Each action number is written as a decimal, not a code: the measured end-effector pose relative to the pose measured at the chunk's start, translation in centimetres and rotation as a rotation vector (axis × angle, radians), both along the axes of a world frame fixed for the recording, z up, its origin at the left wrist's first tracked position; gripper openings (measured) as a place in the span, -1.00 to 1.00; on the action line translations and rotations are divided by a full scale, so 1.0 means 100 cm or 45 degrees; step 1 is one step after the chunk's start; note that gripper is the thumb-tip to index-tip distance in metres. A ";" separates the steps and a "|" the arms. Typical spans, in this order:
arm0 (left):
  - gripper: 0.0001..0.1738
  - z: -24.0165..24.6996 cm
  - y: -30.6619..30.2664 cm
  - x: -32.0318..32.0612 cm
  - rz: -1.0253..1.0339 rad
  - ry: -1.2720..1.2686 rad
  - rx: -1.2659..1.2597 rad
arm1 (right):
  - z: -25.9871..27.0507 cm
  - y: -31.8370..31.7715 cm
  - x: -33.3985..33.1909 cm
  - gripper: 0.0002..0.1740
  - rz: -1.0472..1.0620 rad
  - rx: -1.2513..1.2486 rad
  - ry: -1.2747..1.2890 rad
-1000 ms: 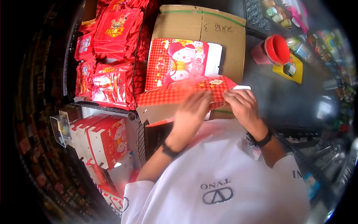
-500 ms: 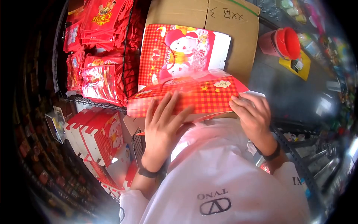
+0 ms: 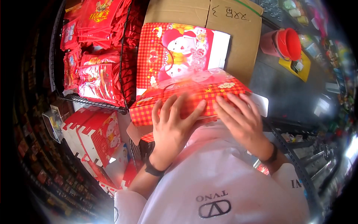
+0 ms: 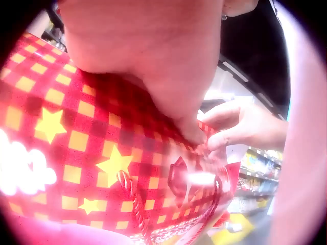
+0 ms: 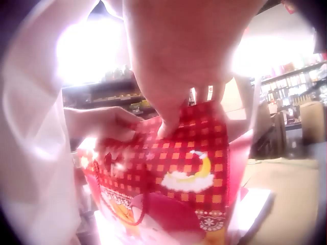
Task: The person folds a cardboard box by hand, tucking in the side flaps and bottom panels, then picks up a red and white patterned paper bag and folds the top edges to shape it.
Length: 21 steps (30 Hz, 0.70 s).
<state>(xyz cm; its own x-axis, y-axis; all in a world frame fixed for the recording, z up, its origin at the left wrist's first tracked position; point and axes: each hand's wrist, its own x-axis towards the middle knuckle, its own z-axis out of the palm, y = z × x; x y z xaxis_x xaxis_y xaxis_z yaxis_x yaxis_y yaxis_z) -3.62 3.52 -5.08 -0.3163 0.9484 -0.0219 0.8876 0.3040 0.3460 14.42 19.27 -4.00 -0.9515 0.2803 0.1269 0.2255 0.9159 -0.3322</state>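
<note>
In the head view a partly folded gift box [image 3: 205,97], red with a yellow checkered panel, stars and clouds, stands against the person's front. My left hand [image 3: 169,121] rests with spread fingers on the left half of its checkered panel. On the right half lies my right hand [image 3: 240,121], fingers extended over the panel. A white end flap [image 3: 261,105] sticks out on the right, and a brown inner flap [image 3: 133,132] on the left. The left wrist view shows a twisted red cord handle [image 4: 134,201] hanging on the box. The box's inside is hidden.
A flat printed box sheet [image 3: 151,56] lies behind on a large cardboard carton [image 3: 242,41]. Red bags [image 3: 99,74] fill the wire rack at left, with folded boxes [image 3: 99,136] below. Red buckets [image 3: 289,44] stand at right on a dark surface.
My left hand slid leftward along the panel, then slightly back right. My right hand left the right end and moved inward onto the panel. The checkered panel now lies more squarely folded down.
</note>
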 end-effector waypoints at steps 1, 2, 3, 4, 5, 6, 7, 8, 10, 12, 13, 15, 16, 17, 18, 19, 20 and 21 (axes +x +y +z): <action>-0.29 -0.002 -0.002 0.001 0.008 -0.003 0.012 | -0.002 -0.003 -0.004 -0.55 0.012 -0.018 0.021; -0.30 -0.004 -0.003 0.000 0.006 0.009 0.029 | -0.006 -0.005 -0.008 -0.54 0.025 -0.035 0.043; -0.31 -0.007 -0.005 -0.004 0.005 0.020 0.046 | -0.007 -0.005 -0.010 -0.54 0.040 -0.053 0.065; -0.32 -0.008 -0.007 -0.006 0.004 0.031 0.064 | -0.008 -0.004 -0.011 -0.56 0.053 -0.034 0.055; -0.32 -0.008 -0.007 -0.008 0.006 0.018 0.059 | -0.008 -0.003 -0.012 -0.57 0.057 -0.046 0.067; -0.32 -0.007 -0.008 -0.009 0.007 0.005 0.054 | -0.009 -0.002 -0.012 -0.58 0.061 -0.060 0.080; -0.32 -0.007 -0.010 -0.009 0.005 -0.008 0.051 | -0.009 -0.003 -0.013 -0.59 0.062 -0.071 0.092; -0.31 -0.007 -0.010 -0.010 -0.001 -0.005 0.057 | -0.009 -0.004 -0.014 -0.61 0.039 -0.093 0.104; -0.30 -0.006 -0.010 -0.012 -0.013 0.002 0.069 | -0.010 -0.006 -0.016 -0.66 -0.005 -0.137 0.129; -0.24 -0.002 -0.013 -0.017 -0.059 -0.065 0.020 | -0.015 -0.008 -0.015 -0.68 -0.004 -0.150 0.180; -0.21 0.001 -0.015 -0.022 -0.084 -0.099 -0.004 | -0.016 -0.008 -0.014 -0.70 -0.005 -0.157 0.205; -0.10 0.016 -0.022 -0.035 -0.061 -0.154 -0.116 | -0.016 -0.007 -0.014 -0.72 -0.045 -0.180 0.237; -0.02 0.023 -0.027 -0.041 -0.008 -0.157 -0.123 | -0.016 -0.007 -0.014 -0.73 -0.064 -0.194 0.255; -0.01 0.028 -0.033 -0.045 0.037 -0.120 -0.160 | -0.017 -0.006 -0.014 -0.73 -0.058 -0.186 0.268; -0.01 0.034 -0.039 -0.048 0.082 -0.082 -0.197 | -0.018 -0.005 -0.013 -0.74 -0.051 -0.180 0.282; 0.00 0.038 -0.045 -0.049 0.131 -0.042 -0.234 | -0.019 -0.005 -0.013 -0.74 -0.041 -0.174 0.298; -0.05 0.041 -0.049 -0.048 0.143 -0.023 -0.262 | -0.018 -0.005 -0.013 -0.74 -0.038 -0.175 0.298; -0.08 0.041 -0.052 -0.048 0.135 -0.019 -0.252 | -0.017 -0.005 -0.014 -0.75 -0.032 -0.179 0.297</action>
<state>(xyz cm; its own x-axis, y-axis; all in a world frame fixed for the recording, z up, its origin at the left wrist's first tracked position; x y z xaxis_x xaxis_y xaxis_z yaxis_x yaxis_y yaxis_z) -8.39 -1.70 -0.95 -0.4121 0.8868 -0.2094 0.8425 0.4583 0.2832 12.97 18.76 -5.66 -0.8936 0.3338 0.3000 0.1499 0.8521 -0.5015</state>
